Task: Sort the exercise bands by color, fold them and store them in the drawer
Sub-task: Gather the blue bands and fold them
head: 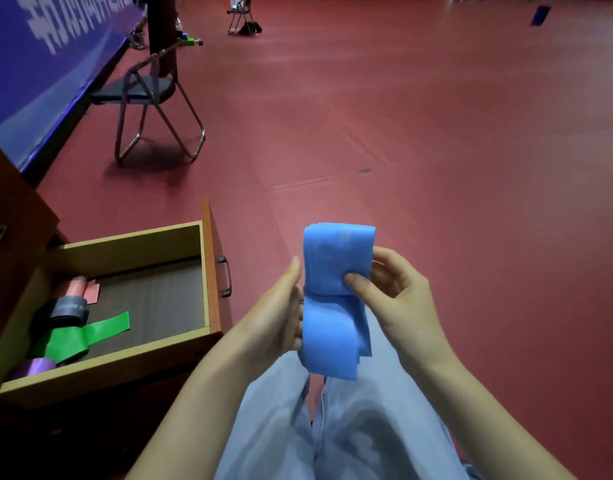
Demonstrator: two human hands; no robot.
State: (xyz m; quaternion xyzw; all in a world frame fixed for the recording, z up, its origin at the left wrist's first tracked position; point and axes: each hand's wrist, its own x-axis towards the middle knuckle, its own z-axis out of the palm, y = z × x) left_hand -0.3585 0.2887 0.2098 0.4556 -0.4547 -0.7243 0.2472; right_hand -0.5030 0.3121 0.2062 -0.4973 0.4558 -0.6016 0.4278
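A folded blue exercise band (pixel 336 299) is held upright above my lap, several layers thick. My right hand (pixel 391 289) pinches its middle, thumb on the front and fingers behind. My left hand (pixel 281 306) lies flat against the band's left edge with straight fingers. To the left, an open wooden drawer (pixel 201 271) holds a pink band (pixel 80 289), a grey-black band (pixel 64 311), a green band (pixel 87 336) and a purple band (pixel 35 367), all lying along its left side.
The drawer's dark handle (pixel 225 277) faces me, on a brown cabinet (pixel 11 209). A folding chair (pixel 152 95) stands further back by a blue banner wall (pixel 38 64). Red floor (pixel 436 133) stretches ahead and right. My light-blue trousers (pixel 332 427) fill the bottom.
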